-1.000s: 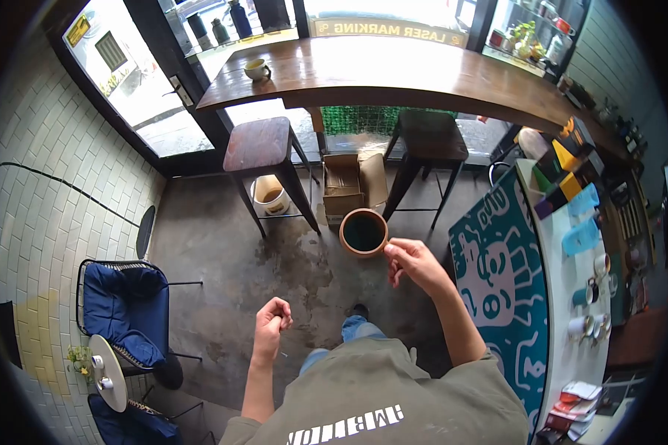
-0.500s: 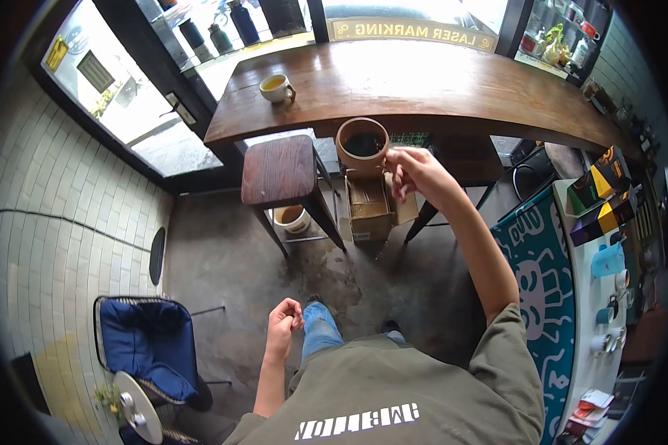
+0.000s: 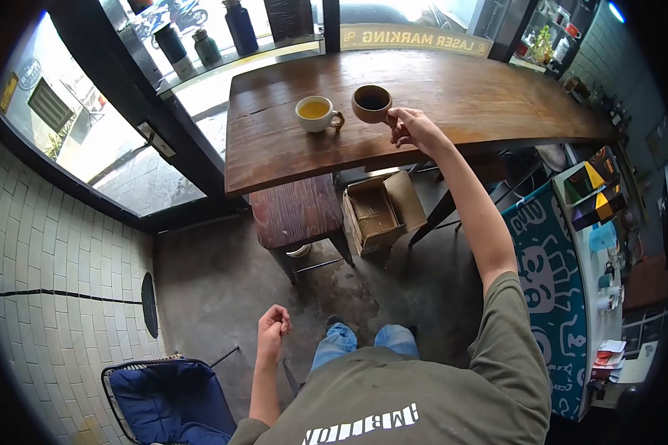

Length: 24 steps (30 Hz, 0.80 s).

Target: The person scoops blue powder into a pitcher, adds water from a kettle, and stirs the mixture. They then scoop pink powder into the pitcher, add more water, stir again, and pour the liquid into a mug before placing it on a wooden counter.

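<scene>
Brown cup [image 3: 367, 114] noted in the upper middle of the frame, over the desk [image 3: 482, 96]. Its handle side is grasped by the right grip [image 3: 417, 132], with the fingers bunched closely there. Whether the base is touching the wood or is held just above it cannot be told. A dark fill, judged to be liquid, is seen inside. The left grip [image 3: 274, 322], lower middle, is loosely clenched; nothing is seen in it.

Handling, as judged: the rim is best kept level and motion slow, since the load is borne from one side only and a tilt could be brought on easily. The white cup [image 3: 314, 117], just to the left and filled with yellow liquid, should be given clearance; its handle is turned toward the brown cup and could be knocked. Any contact with the wood is best made flat and gently.

Surface: brown wood, visibly grained, glossy, with glare from the window side. The near edge is overhung above a stool [image 3: 297, 211] and an open box [image 3: 372, 211]. Room: stained dark floor [image 3: 208, 274]; blue-cushioned chair [image 3: 167, 400] at lower left; glazed door [image 3: 111, 141] at upper left; bottles [image 3: 241, 30] ranged by the glass; teal panel [image 3: 538, 274] at right.
</scene>
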Tool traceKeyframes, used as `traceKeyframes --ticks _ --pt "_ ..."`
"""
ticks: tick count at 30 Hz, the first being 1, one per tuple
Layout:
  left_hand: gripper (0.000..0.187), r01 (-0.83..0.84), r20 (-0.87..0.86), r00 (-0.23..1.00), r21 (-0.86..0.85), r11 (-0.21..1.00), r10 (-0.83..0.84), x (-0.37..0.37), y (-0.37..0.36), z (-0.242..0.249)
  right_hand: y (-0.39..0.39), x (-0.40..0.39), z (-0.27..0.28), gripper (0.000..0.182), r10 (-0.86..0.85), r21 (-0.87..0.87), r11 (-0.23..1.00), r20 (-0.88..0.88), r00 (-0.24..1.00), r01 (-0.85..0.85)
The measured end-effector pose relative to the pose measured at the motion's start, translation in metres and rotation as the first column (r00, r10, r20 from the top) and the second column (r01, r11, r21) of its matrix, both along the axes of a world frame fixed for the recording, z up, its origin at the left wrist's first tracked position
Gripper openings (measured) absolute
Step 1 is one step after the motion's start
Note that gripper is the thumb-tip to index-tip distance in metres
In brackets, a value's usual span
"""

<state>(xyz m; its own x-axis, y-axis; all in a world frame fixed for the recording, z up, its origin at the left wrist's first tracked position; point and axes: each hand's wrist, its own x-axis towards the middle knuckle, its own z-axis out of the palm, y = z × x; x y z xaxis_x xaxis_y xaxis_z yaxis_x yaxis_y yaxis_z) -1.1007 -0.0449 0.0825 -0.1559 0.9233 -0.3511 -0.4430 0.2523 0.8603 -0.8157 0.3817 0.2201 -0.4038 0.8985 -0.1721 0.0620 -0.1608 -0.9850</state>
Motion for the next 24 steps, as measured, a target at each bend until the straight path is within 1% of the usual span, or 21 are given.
traceKeyframes --ticks 5,9,11,15,19,21,22,24 --pt "0.020 -0.053 0.067 0.996 -0.012 0.998 0.054 -0.022 0.002 -0.009 0.021 -0.014 -0.002 0.026 -0.039 -0.024 0.999 0.021 0.999 0.040" --pt "0.024 -0.029 0.101 0.994 0.002 1.000 0.029 -0.024 0.004 -0.010 0.028 -0.021 -0.006 0.026 -0.078 -0.033 0.996 0.030 0.997 0.079" --pt "0.024 0.007 0.079 0.997 -0.004 1.000 -0.007 -0.026 0.005 -0.011 0.028 -0.023 -0.008 0.026 -0.075 -0.043 0.996 0.031 0.997 0.077" --pt "0.024 -0.002 0.086 0.996 -0.012 1.000 0.003 -0.028 0.004 -0.010 0.022 -0.026 -0.008 0.027 -0.099 -0.065 0.993 0.048 0.994 0.102" --pt "0.023 -0.021 0.104 0.994 0.000 1.000 0.021 -0.032 0.001 -0.011 0.022 -0.022 -0.017 0.029 -0.100 -0.059 0.993 0.003 0.995 0.100" --pt "0.023 -0.018 0.098 0.995 0.017 1.000 0.016 -0.034 0.002 -0.011 0.019 -0.024 -0.014 0.036 -0.105 -0.001 0.994 0.039 0.994 0.105" --pt "0.021 -0.011 0.091 0.996 0.011 1.000 0.010 -0.034 0.002 -0.011 0.015 -0.025 -0.011 0.036 -0.113 0.003 0.994 0.034 0.993 0.113" --pt "0.020 0.012 0.081 0.997 0.010 1.000 -0.013 -0.032 0.004 -0.009 0.009 -0.024 -0.006 0.043 -0.210 0.086 0.976 0.133 0.969 0.200"
